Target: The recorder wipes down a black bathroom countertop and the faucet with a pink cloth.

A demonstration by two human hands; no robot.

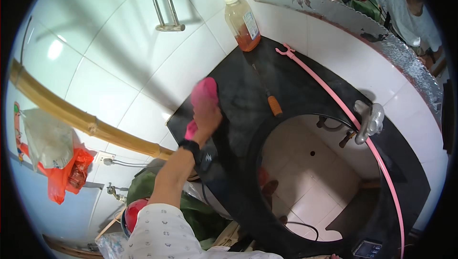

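My left hand (208,118) is closed on a bright pink cloth (205,92) and presses it to the far left part of a black countertop (234,111). The hand and cloth are slightly blurred. A dark band circles the wrist, and a small black item (206,160) lies beside it. To the right of the hand lies a screwdriver (274,105) with an orange-brown handle. Beyond it, a clear plastic bottle (245,25) holding some amber liquid stands upright in the corner. A sliver of skin at the lower right edge may be my right hand (335,257); its fingers are mostly hidden.
A round opening shows the tiled floor (305,178) below. Along the right lies a pink forked pole (329,89), passing a silver faucet (369,121). A phone (367,248) rests near the front. A bamboo pole (90,124) and hanging bags (64,168) are at left; a mirror (305,1) is behind.
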